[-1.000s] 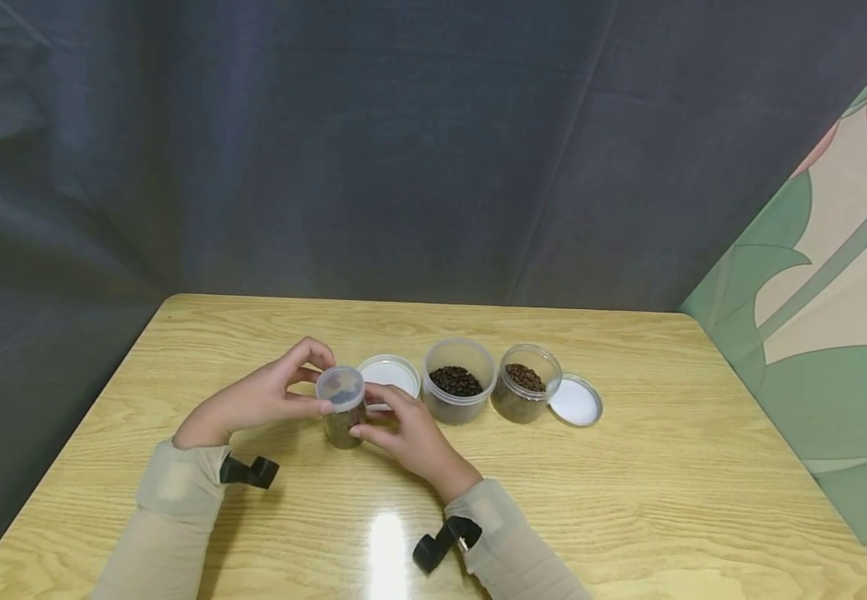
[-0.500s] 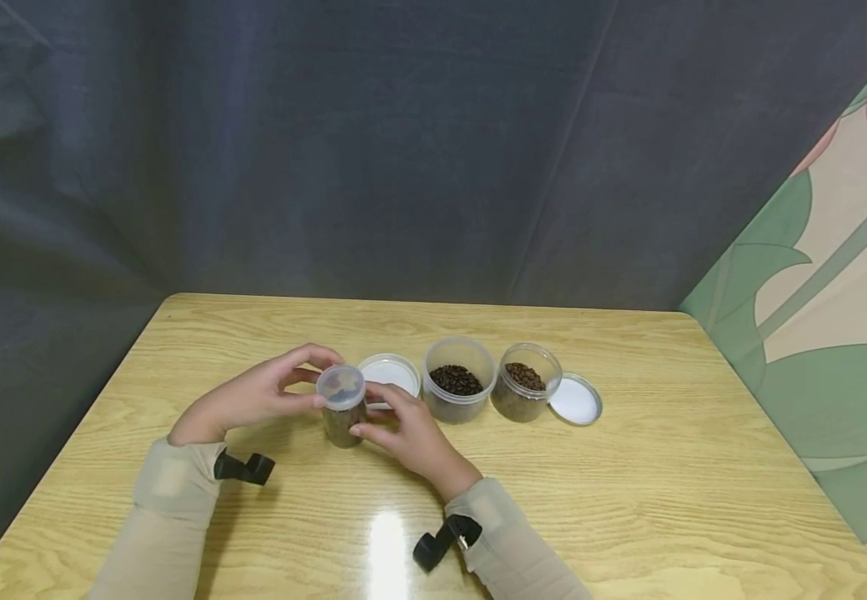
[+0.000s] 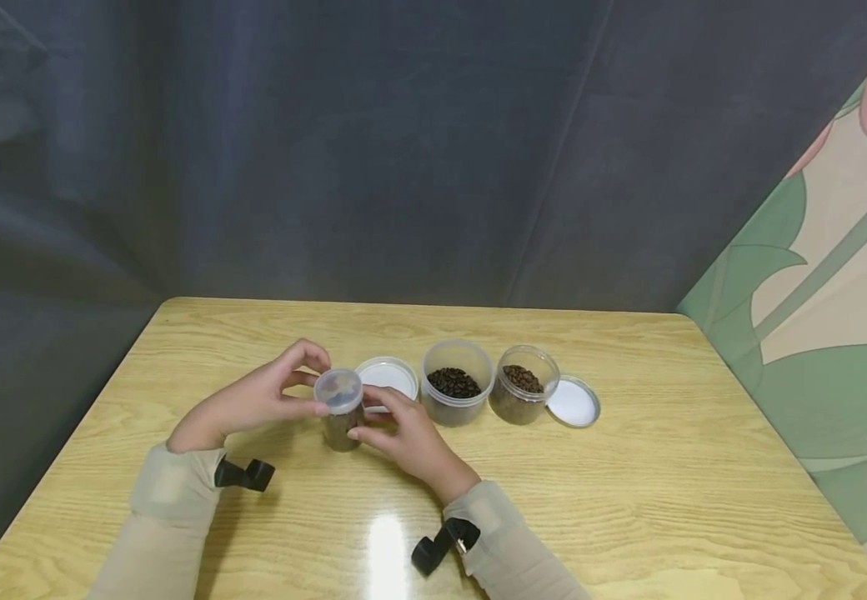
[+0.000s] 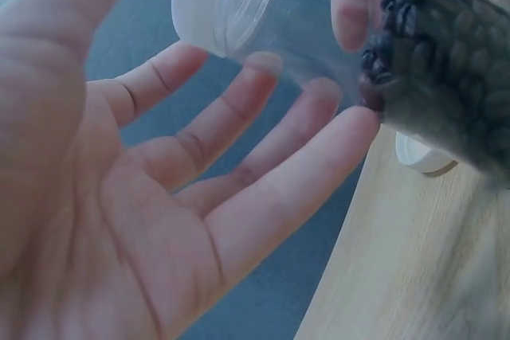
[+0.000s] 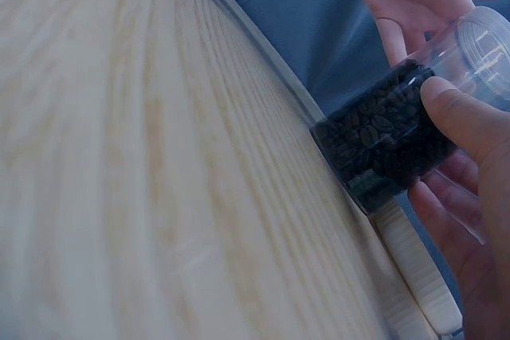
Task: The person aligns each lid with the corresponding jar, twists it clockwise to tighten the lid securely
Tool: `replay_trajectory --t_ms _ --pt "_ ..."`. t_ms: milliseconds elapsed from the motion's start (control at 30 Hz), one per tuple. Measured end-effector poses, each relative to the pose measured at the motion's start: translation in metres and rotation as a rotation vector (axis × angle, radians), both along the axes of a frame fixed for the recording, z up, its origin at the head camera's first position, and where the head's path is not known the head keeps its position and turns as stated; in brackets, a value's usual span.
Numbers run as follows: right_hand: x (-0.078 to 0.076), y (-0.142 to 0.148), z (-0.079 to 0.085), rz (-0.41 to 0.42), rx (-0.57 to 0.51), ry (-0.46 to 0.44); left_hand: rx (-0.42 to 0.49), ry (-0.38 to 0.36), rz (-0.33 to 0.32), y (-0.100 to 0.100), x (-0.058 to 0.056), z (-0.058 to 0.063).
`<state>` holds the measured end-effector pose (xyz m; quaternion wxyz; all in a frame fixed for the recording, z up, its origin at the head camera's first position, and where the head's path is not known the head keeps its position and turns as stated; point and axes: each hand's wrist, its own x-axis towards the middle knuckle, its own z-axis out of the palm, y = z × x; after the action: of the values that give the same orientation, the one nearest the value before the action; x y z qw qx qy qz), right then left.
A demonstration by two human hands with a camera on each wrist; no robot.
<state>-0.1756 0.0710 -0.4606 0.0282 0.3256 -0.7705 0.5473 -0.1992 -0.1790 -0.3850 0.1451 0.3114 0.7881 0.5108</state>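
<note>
A clear jar part filled with dark coffee beans stands upright on the table at centre left in the head view. Its translucent lid is on top. My right hand grips the jar's side, thumb in front and fingers behind. Around the lid is my left hand, its thumb at the near edge. In the left wrist view its long, spread fingers reach along the lid rim and jar wall. The right wrist view shows the left thumb just off the lid.
To the right stand two uncovered round tubs of coffee beans, one frosted tub and one clear tub. One white lid lies behind the jar, another white lid right of the clear tub. A dark curtain hangs behind the table.
My left hand has shifted slightly around the lid, its thumb drawing back to the lid's edge. The right hand keeps its grip on the jar, which stays in place.
</note>
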Motion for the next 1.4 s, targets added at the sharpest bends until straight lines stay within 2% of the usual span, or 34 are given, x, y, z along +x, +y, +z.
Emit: replay_trajectory --t_ms 233,400,667,800,1033,1400 --pt "0.0012 -0.0007 0.0011 0.003 -0.006 0.005 -0.005 -0.021 0.008 0.0020 0.0023 0.0025" --pt "0.0008 -0.0004 0.0004 0.005 -0.008 0.002 -0.006 -0.015 -0.012 0.0011 0.0020 0.0019" --pt "0.0007 0.0002 0.0001 0.004 -0.006 -0.004 -0.005 0.046 -0.062 -0.0017 0.0006 -0.0012" --pt "0.0006 0.0002 0.0004 0.005 -0.006 -0.004 -0.021 0.078 -0.052 -0.0021 0.0001 -0.0015" --pt "0.0002 0.0001 -0.0003 0.008 -0.004 0.005 -0.035 -0.003 0.015 0.0005 0.0023 0.0022" --pt "0.0000 -0.0001 0.0005 0.006 0.002 0.002 -0.029 -0.009 0.003 0.0021 0.0032 0.0039"
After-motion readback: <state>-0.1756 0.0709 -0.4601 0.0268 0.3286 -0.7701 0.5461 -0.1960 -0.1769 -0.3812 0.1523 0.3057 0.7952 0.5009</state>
